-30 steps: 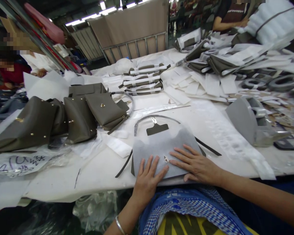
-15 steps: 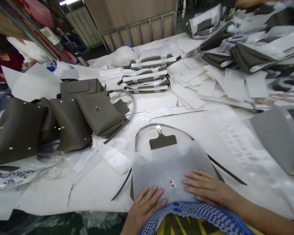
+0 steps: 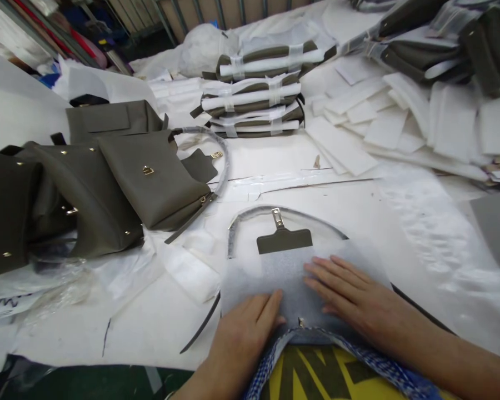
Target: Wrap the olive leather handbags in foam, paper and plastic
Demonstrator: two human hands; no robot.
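Note:
In front of me a handbag lies flat, its body covered by a greyish translucent sheet [image 3: 270, 272]. Beyond the sheet show its olive flap tab [image 3: 284, 241] with a metal clasp and its plastic-wrapped handle [image 3: 245, 214]. A small metal lock [image 3: 301, 321] pokes through near my body. My right hand [image 3: 350, 294] rests flat on the sheet, fingers stretched and slightly apart. My left hand [image 3: 245, 328] lies on the sheet's left part, its fingers pointing right and partly hidden behind the hand. Dark straps [image 3: 202, 329] stick out at both sides.
Several olive handbags [image 3: 145, 172] stand at the left. A stack of wrapped, folded bags [image 3: 254, 105] lies at the back. White padding pieces [image 3: 383, 122] are heaped back right, beside a crumpled translucent sheet [image 3: 433, 239]. A grey panel [image 3: 498, 228] is at the right edge.
My right hand has slid up the sheet, away from my body. My left hand has turned, its fingers now pointing right. The view has moved closer to the table.

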